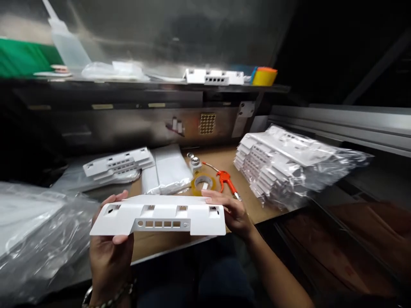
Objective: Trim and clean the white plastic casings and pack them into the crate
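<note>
A white plastic housing (163,214) is held up over the near edge of the bench, its face with a row of square port cutouts turned towards me. My left hand (111,252) grips its left end, thumb at the lower edge and fingers behind. At the right end, my right hand (236,214) holds the housing with fingers along its top; part of that hand is hidden behind it. Just beyond lie a roll of yellowish tape (210,182) and an orange air blow gun (226,179).
Bagged white housings (282,158) are stacked at the right. More housings (118,162) and white plastic bags (170,167) lie at the back left; clear plastic wrapping (48,239) fills the near left. A shelf (154,83) above carries another housing (215,77) and a squeeze bottle (69,45).
</note>
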`<act>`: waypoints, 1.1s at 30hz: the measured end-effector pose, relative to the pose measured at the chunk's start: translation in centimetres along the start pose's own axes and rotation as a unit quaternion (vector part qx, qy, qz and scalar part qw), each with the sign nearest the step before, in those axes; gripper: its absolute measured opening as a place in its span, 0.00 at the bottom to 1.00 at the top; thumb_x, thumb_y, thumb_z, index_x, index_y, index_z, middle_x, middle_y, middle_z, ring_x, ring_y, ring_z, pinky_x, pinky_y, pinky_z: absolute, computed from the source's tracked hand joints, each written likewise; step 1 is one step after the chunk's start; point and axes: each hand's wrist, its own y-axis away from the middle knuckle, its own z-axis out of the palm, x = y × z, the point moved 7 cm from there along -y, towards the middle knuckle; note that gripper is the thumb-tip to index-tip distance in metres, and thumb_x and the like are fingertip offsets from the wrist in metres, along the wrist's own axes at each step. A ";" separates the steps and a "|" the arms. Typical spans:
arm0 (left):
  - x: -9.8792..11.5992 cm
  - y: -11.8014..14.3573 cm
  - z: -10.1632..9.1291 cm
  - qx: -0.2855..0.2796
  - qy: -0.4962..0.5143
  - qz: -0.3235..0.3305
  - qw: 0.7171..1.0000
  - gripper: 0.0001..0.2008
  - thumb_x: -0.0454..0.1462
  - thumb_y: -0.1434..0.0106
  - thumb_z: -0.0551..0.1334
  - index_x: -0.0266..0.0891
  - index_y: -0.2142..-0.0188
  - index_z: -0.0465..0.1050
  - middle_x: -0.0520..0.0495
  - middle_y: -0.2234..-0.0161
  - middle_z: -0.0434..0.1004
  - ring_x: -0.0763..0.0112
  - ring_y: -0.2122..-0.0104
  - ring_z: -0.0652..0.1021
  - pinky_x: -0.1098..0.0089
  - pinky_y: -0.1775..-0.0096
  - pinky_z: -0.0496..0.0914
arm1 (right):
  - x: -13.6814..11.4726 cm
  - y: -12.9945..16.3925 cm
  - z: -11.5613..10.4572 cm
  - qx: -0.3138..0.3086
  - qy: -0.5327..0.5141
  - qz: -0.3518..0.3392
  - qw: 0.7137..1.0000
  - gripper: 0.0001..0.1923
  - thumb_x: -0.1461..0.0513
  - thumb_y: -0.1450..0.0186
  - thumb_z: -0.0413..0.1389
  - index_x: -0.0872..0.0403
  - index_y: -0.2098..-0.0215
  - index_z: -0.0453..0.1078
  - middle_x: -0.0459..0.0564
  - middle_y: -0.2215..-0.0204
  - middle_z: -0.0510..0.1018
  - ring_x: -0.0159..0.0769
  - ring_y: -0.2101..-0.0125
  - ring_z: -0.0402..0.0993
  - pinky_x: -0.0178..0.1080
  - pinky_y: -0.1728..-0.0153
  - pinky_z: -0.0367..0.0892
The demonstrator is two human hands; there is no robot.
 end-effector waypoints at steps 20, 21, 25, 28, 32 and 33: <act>-1.0 3.1 -1.2 0.054 0.037 -0.081 0.995 0.40 0.54 0.51 0.78 0.44 0.42 0.76 0.42 0.40 0.76 0.49 0.36 0.70 0.59 0.32 0.61 | 3.8 5.0 2.1 0.134 0.005 0.169 0.976 0.20 0.67 0.29 0.57 0.44 0.41 0.74 0.48 0.48 0.84 0.42 0.48 0.82 0.45 0.46 0.79; -0.9 3.2 -1.1 0.051 0.034 -0.074 0.995 0.39 0.55 0.51 0.78 0.44 0.42 0.75 0.41 0.40 0.75 0.49 0.35 0.70 0.59 0.32 0.61 | 3.9 5.1 2.1 0.133 0.008 0.171 0.976 0.19 0.66 0.28 0.57 0.44 0.41 0.74 0.48 0.48 0.84 0.42 0.48 0.82 0.44 0.47 0.80; -0.3 3.2 -0.8 0.023 0.015 -0.035 0.999 0.41 0.56 0.49 0.76 0.45 0.40 0.73 0.40 0.37 0.73 0.49 0.35 0.69 0.61 0.33 0.62 | 4.2 5.5 1.9 0.146 -0.001 0.154 0.977 0.19 0.66 0.29 0.58 0.45 0.42 0.74 0.49 0.48 0.84 0.44 0.48 0.82 0.47 0.45 0.78; -0.1 3.2 -0.6 0.012 0.012 -0.023 1.000 0.43 0.57 0.52 0.77 0.45 0.40 0.72 0.39 0.37 0.72 0.47 0.34 0.69 0.58 0.34 0.64 | 4.6 5.9 1.9 0.163 -0.031 0.144 0.976 0.21 0.65 0.31 0.61 0.46 0.41 0.73 0.50 0.47 0.83 0.47 0.46 0.81 0.52 0.42 0.76; 0.0 3.2 -0.6 0.005 0.025 -0.009 1.000 0.44 0.57 0.52 0.77 0.45 0.39 0.72 0.38 0.37 0.72 0.45 0.33 0.67 0.56 0.33 0.63 | 5.0 6.5 1.8 0.176 -0.036 0.146 0.973 0.24 0.64 0.34 0.64 0.47 0.40 0.73 0.52 0.47 0.83 0.50 0.46 0.81 0.55 0.40 0.74; -0.1 3.2 -0.7 0.003 0.025 -0.005 1.000 0.44 0.57 0.52 0.77 0.45 0.39 0.71 0.39 0.37 0.72 0.45 0.33 0.67 0.56 0.33 0.63 | 5.0 6.6 1.8 0.177 -0.034 0.146 0.973 0.24 0.64 0.34 0.64 0.47 0.40 0.73 0.52 0.47 0.83 0.50 0.46 0.81 0.55 0.40 0.74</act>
